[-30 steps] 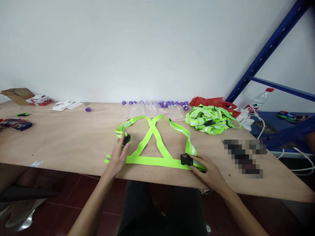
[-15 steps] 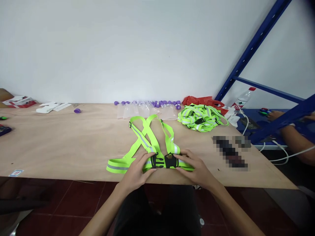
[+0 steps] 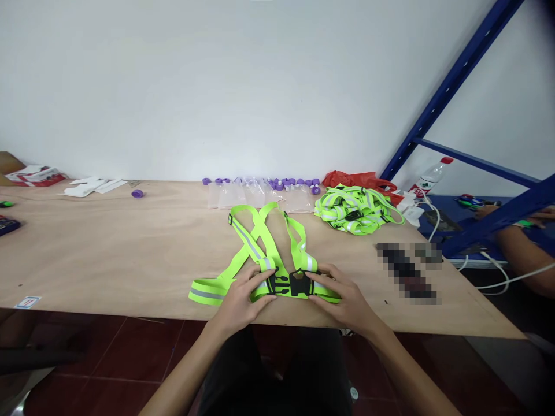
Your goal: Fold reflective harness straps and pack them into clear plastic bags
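Just below frame center, a lime harness [image 3: 269, 245] lay on a table [image 3: 130, 260]; the left hand [image 3: 239, 300] pinched its pronged buckle half [image 3: 272, 282], the right hand [image 3: 349, 297] its socket half [image 3: 299, 283]; whether the prongs [image 3: 282, 279] touched the socket half was unclear.

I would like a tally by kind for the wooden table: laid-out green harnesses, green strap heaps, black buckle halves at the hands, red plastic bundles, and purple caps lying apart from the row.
Laid-out green harness: 1
Green strap heap: 1
Black buckle halves: 2 (pronged half in left hand, other in right hand)
Red plastic bundle: 1
Lone purple cap: 1
Total: 6
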The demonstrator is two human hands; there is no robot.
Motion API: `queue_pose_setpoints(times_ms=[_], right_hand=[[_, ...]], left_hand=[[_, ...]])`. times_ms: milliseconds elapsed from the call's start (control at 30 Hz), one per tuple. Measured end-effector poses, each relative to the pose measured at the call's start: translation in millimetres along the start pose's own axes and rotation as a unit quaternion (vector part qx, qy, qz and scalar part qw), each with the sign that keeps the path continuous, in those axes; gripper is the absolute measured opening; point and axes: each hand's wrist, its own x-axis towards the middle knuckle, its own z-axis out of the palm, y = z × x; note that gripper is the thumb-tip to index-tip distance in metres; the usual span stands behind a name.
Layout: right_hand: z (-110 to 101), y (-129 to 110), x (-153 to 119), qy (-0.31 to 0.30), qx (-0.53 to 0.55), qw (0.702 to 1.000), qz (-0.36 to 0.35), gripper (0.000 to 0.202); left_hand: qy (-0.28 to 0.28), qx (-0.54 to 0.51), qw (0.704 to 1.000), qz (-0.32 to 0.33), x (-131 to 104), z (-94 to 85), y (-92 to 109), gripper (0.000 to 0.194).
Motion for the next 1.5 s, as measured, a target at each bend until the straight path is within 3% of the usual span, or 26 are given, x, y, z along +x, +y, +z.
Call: queue_pose_setpoints(times_ms=[400, 567, 667, 767, 867, 967, 1100, 1233, 1333, 1500], right_hand=[[10, 5, -2, 0.001, -0.005, 0.999, 0.052, 0.038], [20, 5, -4, -0.016, 0.007, 0.998, 0.061, 0.037], [30, 4, -3, -0.010, 0.005, 0.998, 0.067, 0.038], [38, 6, 1, -0.022, -0.010, 0.996, 0.087, 0.039], [31, 11, 4, -0.069, -0.039, 0.991, 0.110, 0.051], [6, 20, -4, -0.087, -0.070, 0.984, 0.136, 0.066], [-30, 35, -37, -0.094, -0.092, 0.973, 0.187, 0.069], [-38, 48, -69, -0.104, -0.070, 0.966, 0.225, 0.059], [-33, 55, -77, -0.090, -0.061, 0.967, 0.231, 0.056], [-35, 55, -72, -0.080, -0.042, 0.965, 0.245, 0.057]], left_hand=[[-0.002, 0.002, 1.000, -0.001, 5, 0.3, -10, 0.048], [-0.030, -0.021, 0.999, 0.006, 7, -0.2, -6, 0.050], [-0.009, -0.022, 1.000, 0.002, 9, 2.8, -2, 0.051], [-0.008, 0.006, 1.000, -0.004, 15, 6.6, -2, 0.059], [-0.047, 0.082, 0.995, -0.034, 22, 4.9, -2, 0.072], [-0.069, 0.133, 0.988, -0.049, 19, -13.2, -3, 0.074], [-0.045, 0.136, 0.990, -0.012, -11, -65.9, -13, 0.053], [-0.081, 0.149, 0.982, -0.083, -48, -112.7, -35, 0.052], [-0.099, 0.136, 0.976, -0.136, -64, -124.1, -50, 0.053], [-0.078, 0.153, 0.976, -0.136, -66, -115.5, -52, 0.051]])
